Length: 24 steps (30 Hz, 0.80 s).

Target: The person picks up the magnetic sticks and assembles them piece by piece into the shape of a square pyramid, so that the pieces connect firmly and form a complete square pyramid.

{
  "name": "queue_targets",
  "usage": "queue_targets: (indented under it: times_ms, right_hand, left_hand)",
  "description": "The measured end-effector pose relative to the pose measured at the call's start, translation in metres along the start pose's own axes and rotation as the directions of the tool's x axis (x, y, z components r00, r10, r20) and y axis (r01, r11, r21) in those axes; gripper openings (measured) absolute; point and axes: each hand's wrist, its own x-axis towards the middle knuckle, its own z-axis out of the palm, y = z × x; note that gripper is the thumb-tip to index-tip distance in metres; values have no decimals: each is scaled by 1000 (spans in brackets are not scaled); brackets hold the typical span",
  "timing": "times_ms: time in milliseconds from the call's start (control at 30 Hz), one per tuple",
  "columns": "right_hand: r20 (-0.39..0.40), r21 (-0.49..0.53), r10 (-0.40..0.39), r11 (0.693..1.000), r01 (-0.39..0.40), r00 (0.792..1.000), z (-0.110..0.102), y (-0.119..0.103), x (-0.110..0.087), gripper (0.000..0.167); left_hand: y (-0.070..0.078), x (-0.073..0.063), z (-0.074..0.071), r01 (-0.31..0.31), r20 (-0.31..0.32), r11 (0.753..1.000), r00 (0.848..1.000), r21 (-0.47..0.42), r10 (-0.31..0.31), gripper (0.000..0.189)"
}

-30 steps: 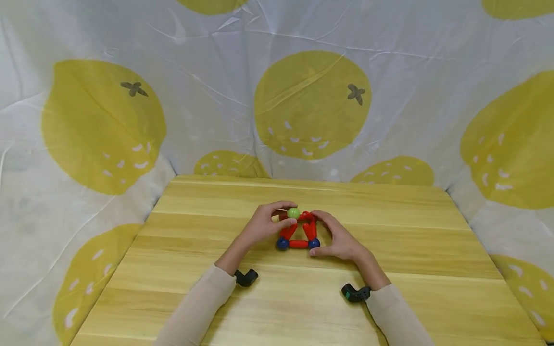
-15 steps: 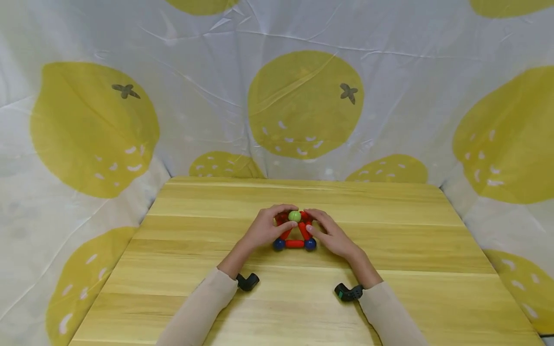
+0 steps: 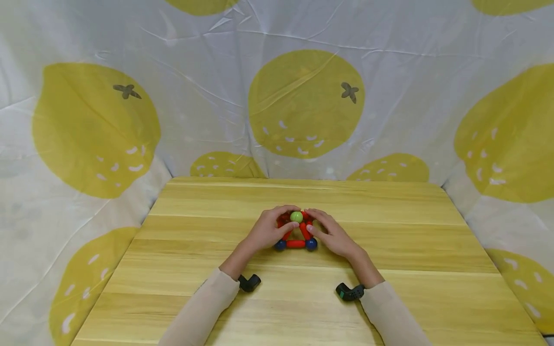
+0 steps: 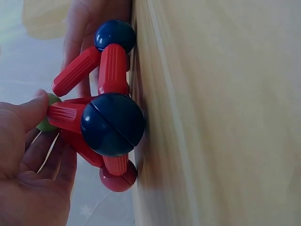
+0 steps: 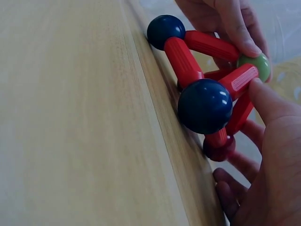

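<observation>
A small frame of red ribbed rods and balls, like a magnetic building set, stands on the table. Two dark blue balls, a left one (image 3: pixel 280 245) and a right one (image 5: pixel 205 106), form its front corners, joined by a red rod (image 3: pixel 296 244). At the top sits a light green ball (image 3: pixel 296 217), pinched between thumb and fingers of my left hand (image 3: pixel 267 228). My right hand (image 3: pixel 336 236) pinches the slanting red rod (image 5: pixel 240 81) beside that ball, thumb at its upper end. A darker red ball (image 5: pixel 219 148) sits low at the back. The hands partly hide the rear rods.
The wooden table (image 3: pixel 285 302) extends around the frame on all sides. Behind it hangs a pale cloth (image 3: pixel 207 115) printed with yellow lemons. Black wrist devices, a left one (image 3: pixel 249 283) and a right one (image 3: pixel 349 292), sit at the cuffs.
My right hand's thumb has moved up from near the right blue ball to the slanting rod, and its fingers have come closer to the green ball. The left hand keeps its pinch.
</observation>
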Motion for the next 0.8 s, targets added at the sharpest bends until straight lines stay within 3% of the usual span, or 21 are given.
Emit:
queue_targets:
  times_ms: [400, 800]
  right_hand:
    - [-10, -7, -7, 1000, 7, 1000, 2, -1, -1, 56]
    - [-25, 44, -100, 994, 101, 995, 6, 0, 3, 50]
  left_hand:
    - [0, -1, -1, -25, 27, 1000, 999, -2, 25, 38]
    - [-8, -2, -6, -71, 37, 997, 997, 32, 70, 39]
